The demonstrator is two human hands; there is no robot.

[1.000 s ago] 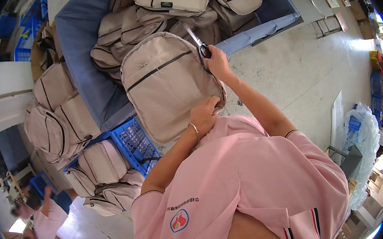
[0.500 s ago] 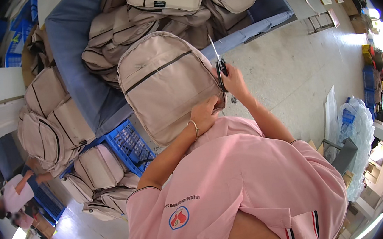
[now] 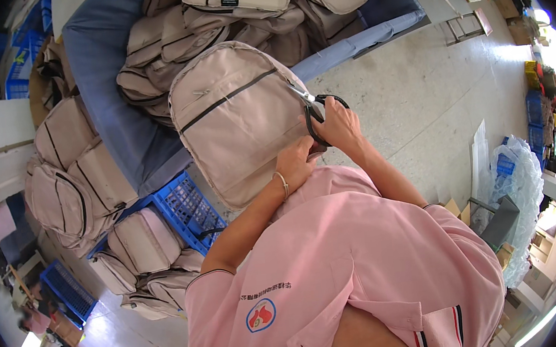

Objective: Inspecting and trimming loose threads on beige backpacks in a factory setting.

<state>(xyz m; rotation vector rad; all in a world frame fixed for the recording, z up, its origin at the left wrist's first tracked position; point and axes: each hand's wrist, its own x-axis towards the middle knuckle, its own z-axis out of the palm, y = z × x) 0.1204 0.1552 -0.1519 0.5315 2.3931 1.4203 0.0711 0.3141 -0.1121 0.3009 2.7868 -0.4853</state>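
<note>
I hold a beige backpack [image 3: 236, 117] with a dark zip line up in front of my chest. My left hand [image 3: 298, 161], with a bracelet at the wrist, grips the bag's lower right edge. My right hand [image 3: 339, 125] is closed through the black handles of a pair of scissors [image 3: 311, 103], whose blades point up-left against the bag's right side. I wear a pink shirt.
A heap of the same beige backpacks [image 3: 255, 2] lies on a blue-covered table [image 3: 106, 89] ahead. More backpacks [image 3: 74, 180] are stacked to the left, some in a blue plastic crate [image 3: 184, 209]. Grey concrete floor [image 3: 430, 85] spreads to the right, with plastic-wrapped goods [image 3: 516, 184] at its edge.
The backpack and both hands have shifted slightly lower and closer. The scissors moved down along the bag's right edge, near my left hand.
</note>
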